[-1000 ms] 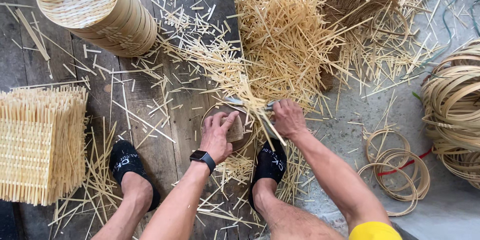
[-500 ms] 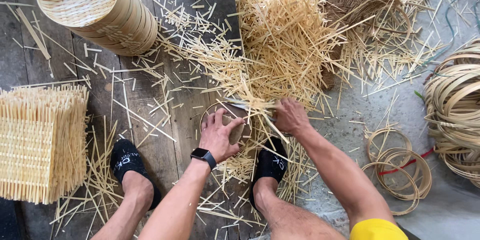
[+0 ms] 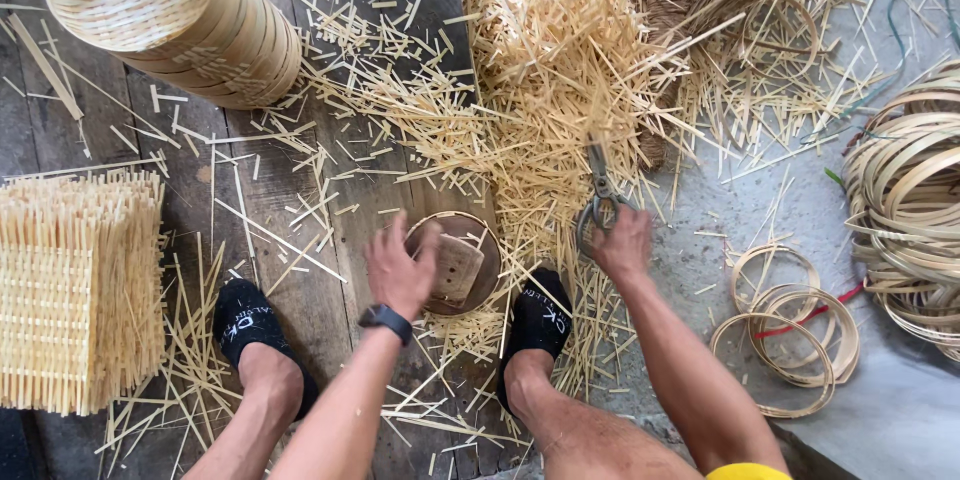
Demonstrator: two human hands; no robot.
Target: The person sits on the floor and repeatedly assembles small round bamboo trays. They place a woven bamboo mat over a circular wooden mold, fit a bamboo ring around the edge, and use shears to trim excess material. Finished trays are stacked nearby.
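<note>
My left hand point(image 3: 402, 268), with a black watch at the wrist, grips the rim of a small round bamboo basket point(image 3: 470, 258) that lies on the wooden floor between my feet; a woven mat shows inside it. My right hand point(image 3: 622, 242) is closed around the handles of metal scissors point(image 3: 600, 190), whose blades point up into a big heap of cut bamboo sticks point(image 3: 560, 70). Both feet wear black socks point(image 3: 541, 315).
A stack of round woven baskets point(image 3: 180, 15) lies at top left. A pile of square woven mats point(image 3: 80, 290) sits at left. Coils of bamboo strip point(image 3: 910, 190) are at right, small bamboo rings point(image 3: 790, 330) near my right leg. Loose sticks litter the floor.
My right hand has moved away to the right with the scissors, off the basket. My left hand stays on the basket and has shifted its grip on the rim.
</note>
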